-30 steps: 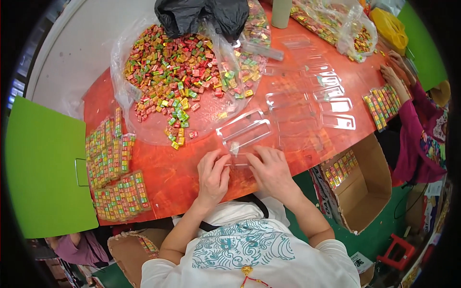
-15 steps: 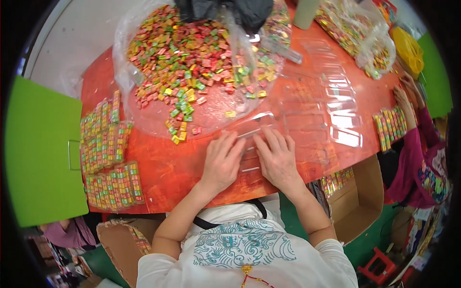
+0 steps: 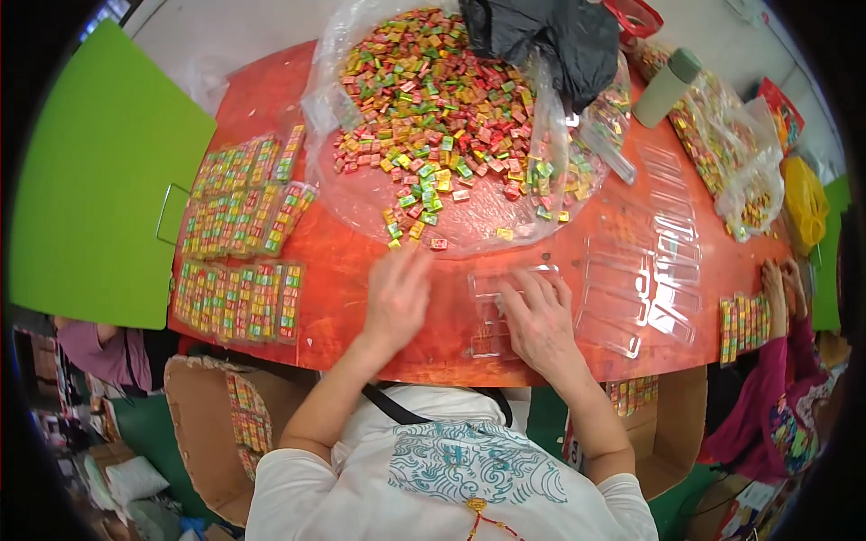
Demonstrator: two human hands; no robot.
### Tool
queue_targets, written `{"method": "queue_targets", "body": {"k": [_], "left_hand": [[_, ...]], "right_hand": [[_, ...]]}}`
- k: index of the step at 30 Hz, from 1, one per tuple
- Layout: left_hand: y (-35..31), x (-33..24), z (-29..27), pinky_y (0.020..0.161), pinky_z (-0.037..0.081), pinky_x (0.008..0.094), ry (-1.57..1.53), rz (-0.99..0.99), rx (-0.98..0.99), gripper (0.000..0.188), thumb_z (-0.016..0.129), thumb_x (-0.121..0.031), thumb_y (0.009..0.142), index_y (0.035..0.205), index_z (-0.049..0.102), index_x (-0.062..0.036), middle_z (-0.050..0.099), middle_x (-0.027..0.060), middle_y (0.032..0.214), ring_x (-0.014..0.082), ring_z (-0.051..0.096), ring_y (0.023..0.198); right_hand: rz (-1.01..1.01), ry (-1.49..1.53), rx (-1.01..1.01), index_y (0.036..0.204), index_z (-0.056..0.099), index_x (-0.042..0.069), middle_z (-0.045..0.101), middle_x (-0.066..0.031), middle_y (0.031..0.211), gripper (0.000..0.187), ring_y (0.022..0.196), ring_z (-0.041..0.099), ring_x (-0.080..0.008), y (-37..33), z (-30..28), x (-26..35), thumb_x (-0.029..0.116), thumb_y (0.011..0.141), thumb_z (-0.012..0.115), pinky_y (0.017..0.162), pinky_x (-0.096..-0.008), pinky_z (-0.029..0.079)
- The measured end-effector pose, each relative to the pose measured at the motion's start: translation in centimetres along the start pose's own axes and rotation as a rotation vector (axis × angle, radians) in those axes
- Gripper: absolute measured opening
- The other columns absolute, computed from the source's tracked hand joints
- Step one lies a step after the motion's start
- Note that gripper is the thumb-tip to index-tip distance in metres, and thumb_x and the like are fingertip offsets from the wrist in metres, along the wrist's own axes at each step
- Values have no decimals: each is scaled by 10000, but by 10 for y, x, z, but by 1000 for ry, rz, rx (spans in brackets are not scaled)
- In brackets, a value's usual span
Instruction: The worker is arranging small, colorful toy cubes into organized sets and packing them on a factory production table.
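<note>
A clear plastic tray [image 3: 484, 287] with long compartments lies on the red table in front of me. My right hand [image 3: 544, 326] rests on its right side, fingers stretched out over the edge and touching it. Left of the tray, my left hand [image 3: 397, 296] reaches toward the near end of a heap of small wrapped candies [image 3: 442, 108] in red, yellow and green. Its fingers are smeared by motion, so I cannot make out whether they hold anything. The candies spill from a large clear plastic bag [image 3: 329, 185].
Filled candy trays [image 3: 239, 298] are stacked at the left by a green panel [image 3: 95, 189]. More clear trays [image 3: 618, 288] lie right of my hand. A bottle [image 3: 666, 87] and black bag [image 3: 550, 45] stand farther back. Cardboard boxes [image 3: 194, 424] flank me; another person's hands [image 3: 783, 288] work at far right.
My left hand has left the tray and moved toward the candies. The right hand stays by the tray, which now lies flatter in view. The whole view has shifted.
</note>
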State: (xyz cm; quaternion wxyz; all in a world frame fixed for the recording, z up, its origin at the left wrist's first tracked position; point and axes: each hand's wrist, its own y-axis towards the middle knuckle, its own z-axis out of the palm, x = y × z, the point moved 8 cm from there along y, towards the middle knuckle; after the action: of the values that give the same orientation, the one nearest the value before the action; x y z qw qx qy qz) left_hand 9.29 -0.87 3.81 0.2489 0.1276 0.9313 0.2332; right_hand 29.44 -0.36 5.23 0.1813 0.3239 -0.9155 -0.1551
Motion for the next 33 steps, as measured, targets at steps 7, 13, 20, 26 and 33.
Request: {"method": "queue_targets", "body": {"k": [7, 13, 20, 26, 33], "left_hand": [[-7, 94, -9, 1021, 400, 492, 221, -206, -6, 363, 632, -94, 888, 1248, 613, -47, 587, 144, 1268, 338, 532, 1227], [-21, 81, -15, 968, 409, 454, 255, -148, -23, 209, 643, -103, 882, 1086, 670, -68, 612, 108, 1186, 294, 551, 1185], [37, 98, 0, 1011, 409, 485, 146, -74, -77, 327, 609, -58, 875, 1202, 623, -60, 621, 130, 1217, 338, 557, 1193], [17, 84, 17, 1003, 415, 501, 40, -27, 166, 384, 590, -51, 863, 1246, 619, -52, 638, 136, 1223, 338, 566, 1188], [-20, 89, -26, 931, 452, 460, -251, -121, -12, 372, 573, -21, 883, 1252, 615, -41, 610, 147, 1245, 334, 568, 1168]], "right_hand": [[-242, -25, 63, 1138, 634, 25, 609, -154, 1195, 277, 1094, 591, -289, 81, 47, 38, 105, 872, 640, 965, -445, 416], [-308, -21, 152, 962, 651, 76, 607, -95, 917, 122, 938, 619, -275, 68, 80, 45, 140, 859, 660, 864, -435, 440], [-113, 46, -13, 1068, 630, 61, 610, -118, 1069, 215, 1014, 602, -291, 127, 93, 54, 143, 869, 626, 826, -424, 457], [-252, 41, 7, 1162, 635, 53, 617, -102, 1109, 327, 1091, 582, -298, 95, 99, 73, 134, 845, 646, 904, -443, 437], [-5, 127, 34, 1146, 660, 70, 627, -98, 1145, 265, 1060, 600, -303, 68, 76, 61, 127, 886, 667, 928, -442, 435]]}}
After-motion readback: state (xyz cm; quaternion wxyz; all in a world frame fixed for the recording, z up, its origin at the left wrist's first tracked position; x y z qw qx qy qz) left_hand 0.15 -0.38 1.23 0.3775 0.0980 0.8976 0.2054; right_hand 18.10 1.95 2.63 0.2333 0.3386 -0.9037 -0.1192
